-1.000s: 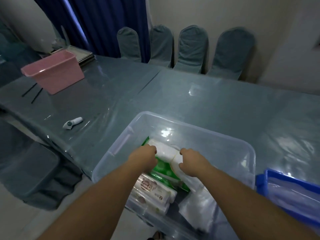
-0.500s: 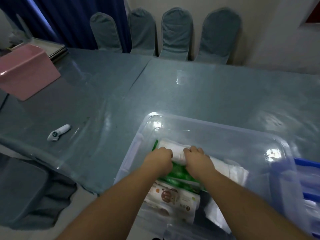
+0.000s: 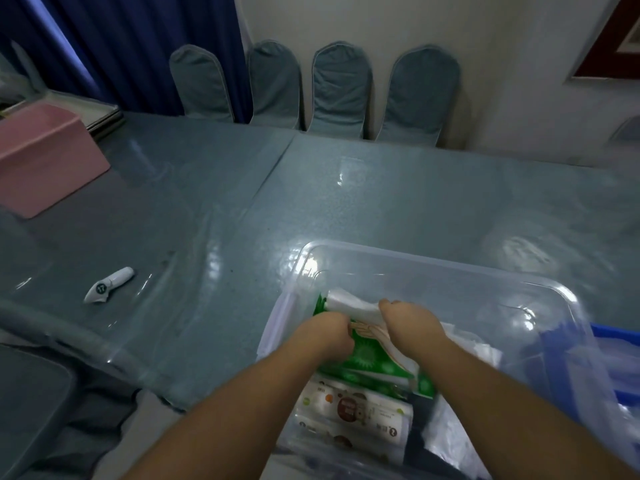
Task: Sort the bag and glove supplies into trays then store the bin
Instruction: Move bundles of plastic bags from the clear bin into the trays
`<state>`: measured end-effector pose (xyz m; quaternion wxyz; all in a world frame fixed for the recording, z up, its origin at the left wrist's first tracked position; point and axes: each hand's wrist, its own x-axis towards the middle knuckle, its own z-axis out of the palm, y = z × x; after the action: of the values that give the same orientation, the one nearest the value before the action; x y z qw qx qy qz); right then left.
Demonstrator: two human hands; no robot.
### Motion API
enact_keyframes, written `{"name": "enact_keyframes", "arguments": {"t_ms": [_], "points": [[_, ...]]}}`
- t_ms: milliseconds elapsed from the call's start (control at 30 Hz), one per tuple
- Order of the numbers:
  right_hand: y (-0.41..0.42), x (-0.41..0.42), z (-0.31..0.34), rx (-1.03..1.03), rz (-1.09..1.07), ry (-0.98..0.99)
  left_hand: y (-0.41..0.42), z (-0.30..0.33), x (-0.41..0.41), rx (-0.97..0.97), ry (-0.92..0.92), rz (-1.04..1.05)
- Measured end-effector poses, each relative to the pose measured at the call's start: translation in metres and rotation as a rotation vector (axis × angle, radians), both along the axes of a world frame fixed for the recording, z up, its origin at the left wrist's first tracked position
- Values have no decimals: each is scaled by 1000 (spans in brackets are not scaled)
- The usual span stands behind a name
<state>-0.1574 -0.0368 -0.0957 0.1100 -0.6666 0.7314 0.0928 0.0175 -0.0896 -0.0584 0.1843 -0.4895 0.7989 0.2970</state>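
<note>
A clear plastic bin (image 3: 450, 271) stands at the table's near edge. Inside it lie a white roll of bags (image 3: 349, 306), a green printed pack (image 3: 370, 362), a white pack with a brown round label (image 3: 349, 408) and loose clear plastic bags (image 3: 450, 438). Both my hands are down in the bin. My left hand (image 3: 325, 336) has its fingers curled on the green pack's upper edge. My right hand (image 3: 408, 323) grips the white roll from above. The fingertips of both hands are hidden.
A blue tray (image 3: 616, 341) sits right of the bin, seen partly through its wall. A pink tray (image 3: 45, 161) stands at the far left, flat trays stacked behind it. A small white tube (image 3: 109, 289) lies on the glossy table. Several covered chairs (image 3: 341, 91) line the far side.
The view has shifted so the bin sits further right and lower. My hands have stayed on the roll and green pack, the left now lower on the green pack.
</note>
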Motion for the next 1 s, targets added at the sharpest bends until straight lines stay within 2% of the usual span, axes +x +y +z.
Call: {"name": "enact_keyframes", "arguments": {"t_ms": [233, 367, 500, 600, 800, 1000], "points": [[16, -8, 38, -16, -145, -75, 8, 7, -4, 18, 54, -36], [33, -16, 62, -44, -244, -186, 16, 14, -15, 8, 93, -113], [52, -23, 86, -107, -383, -344, 27, 19, -31, 45, 183, -87], [69, -29, 100, -176, -531, -485, 40, 21, -47, 118, 388, 25], [106, -51, 128, -361, -816, -1011, 72, 47, -81, 229, 822, 305], [161, -85, 154, -460, -1000, -1332, 114, 82, -126, 313, 996, 428]]}}
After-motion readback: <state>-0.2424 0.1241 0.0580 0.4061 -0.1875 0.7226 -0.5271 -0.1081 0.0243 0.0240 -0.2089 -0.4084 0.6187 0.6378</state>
